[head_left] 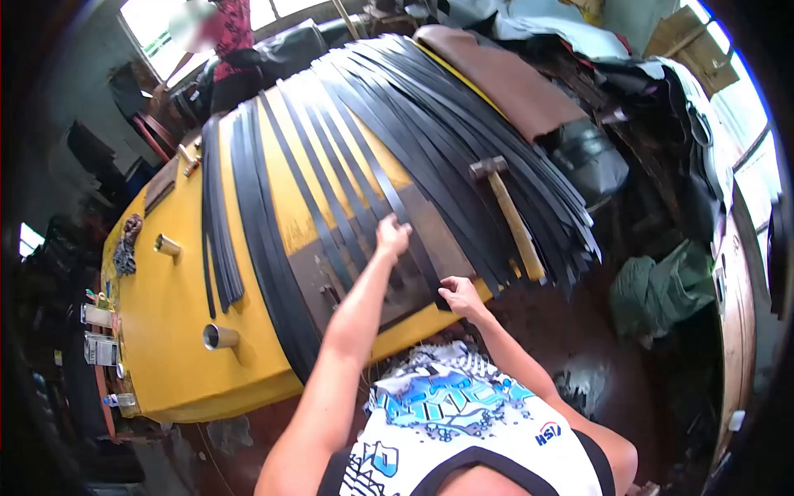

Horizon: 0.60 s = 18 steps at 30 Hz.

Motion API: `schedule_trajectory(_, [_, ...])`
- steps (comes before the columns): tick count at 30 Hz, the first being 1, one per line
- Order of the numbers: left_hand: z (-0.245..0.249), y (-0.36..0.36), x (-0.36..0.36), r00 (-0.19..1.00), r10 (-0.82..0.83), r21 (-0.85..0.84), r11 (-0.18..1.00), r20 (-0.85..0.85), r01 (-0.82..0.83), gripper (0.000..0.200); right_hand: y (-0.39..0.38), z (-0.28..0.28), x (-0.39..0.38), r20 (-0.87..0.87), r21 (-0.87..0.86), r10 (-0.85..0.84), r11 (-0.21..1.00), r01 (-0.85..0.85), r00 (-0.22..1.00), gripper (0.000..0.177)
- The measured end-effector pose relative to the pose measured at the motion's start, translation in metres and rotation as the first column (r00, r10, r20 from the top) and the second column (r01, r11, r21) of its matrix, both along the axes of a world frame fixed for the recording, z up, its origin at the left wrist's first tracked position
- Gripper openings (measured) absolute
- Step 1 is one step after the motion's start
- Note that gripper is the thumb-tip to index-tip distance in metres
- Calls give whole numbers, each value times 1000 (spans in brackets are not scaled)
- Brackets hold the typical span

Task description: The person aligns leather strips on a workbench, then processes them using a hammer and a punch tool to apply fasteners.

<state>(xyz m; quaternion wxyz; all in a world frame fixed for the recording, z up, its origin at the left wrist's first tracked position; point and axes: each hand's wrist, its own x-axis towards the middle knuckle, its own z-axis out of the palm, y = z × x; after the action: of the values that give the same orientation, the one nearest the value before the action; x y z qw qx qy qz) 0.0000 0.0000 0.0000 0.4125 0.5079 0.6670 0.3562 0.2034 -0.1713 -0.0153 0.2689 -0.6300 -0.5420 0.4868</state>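
Long black strips (266, 211) lie lengthwise over a yellow table (178, 364). Several single strips cross a dark brown board (430, 227) set on the table near its front edge. My left hand (393, 237) has its fingers closed at one of these strips, partway along it. Beside the near end of the same strip, at the table's edge, my right hand (461, 296) pinches with thumb and fingers. A hammer (511, 217) with a wooden handle rests on the thick pile of strips to the right of my hands.
Two metal cups (219, 336) stand on the left of the table. A smaller hammer (190, 162) lies at the far left. Brown sheet material (500, 78) covers the far right. Another person (231, 54) stands beyond the table. A green sack (662, 289) sits at right.
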Motion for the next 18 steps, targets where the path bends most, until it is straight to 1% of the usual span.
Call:
schedule_trajectory(1, [-13, -14, 12, 1000, -14, -31, 999, 20, 15, 52, -15, 13, 9, -37, -17, 22, 1000, -22, 999, 27])
schedule_trajectory(2, [-19, -6, 17, 995, 100, 68, 993, -5, -99, 42, -22, 28, 15, -76, -76, 7, 997, -13, 997, 27])
schedule_trajectory(3, [-56, 8, -15, 996, 81, -68, 995, 27, -79, 42, -31, 7, -8, -105, -34, -44, 999, 41, 993, 27])
schedule_trajectory(4, [-46, 9, -12, 1000, 9, -128, 992, 3, -8, 45, -30, 10, -2, -94, -1, -68, 998, 68, 993, 24])
schedule_trajectory(5, [-23, 8, -8, 998, -63, -177, 982, -21, 58, 48, -23, 14, 1, -90, 43, -87, 995, 91, 992, 22])
schedule_trajectory(7, [10, -6, 6, 976, 41, 2, 999, -213, -41, 37, -5, 36, 0, -132, -31, -148, 989, 145, 980, 18])
schedule_trajectory(8, [14, -13, 7, 974, 93, 116, 991, -205, -71, 36, 4, 31, -1, -162, 27, -160, 986, 166, 974, 14])
schedule_trajectory(9, [12, -20, 5, 974, 94, 113, 991, -206, -71, 36, 13, 33, -3, -162, 24, -160, 986, 165, 974, 14])
schedule_trajectory(11, [7, -39, -7, 966, 157, 259, 961, -207, -101, 35, 30, 40, -6, -94, 46, -170, 984, 175, 981, 12])
schedule_trajectory(12, [14, -55, -13, 969, 152, 250, 963, -197, -101, 34, 37, 43, -6, -94, 44, -164, 985, 169, 982, 12])
schedule_trajectory(13, [9, -70, -21, 977, 168, 305, 944, -130, -122, 33, 44, 44, -7, -61, 19, -129, 991, 131, 990, 13])
schedule_trajectory(15, [-6, -99, -40, 971, 214, 319, 932, -102, -172, 30, 52, 39, -8, -27, -8, -83, 997, 83, 996, 13])
schedule_trajectory(16, [-2, -118, -44, 963, 257, 307, 926, -83, -221, 28, 54, 31, -7, 60, 42, -50, 998, 47, 997, 15])
schedule_trajectory(17, [-1, -136, -50, 942, 309, 317, 913, -128, -257, 27, 57, 22, -6, 146, 89, -20, 996, 7, 989, 17])
schedule_trajectory(18, [1, -151, -53, 937, 326, 307, 911, -124, -276, 26, 60, 22, -5, 150, 84, -10, 996, -3, 989, 17])
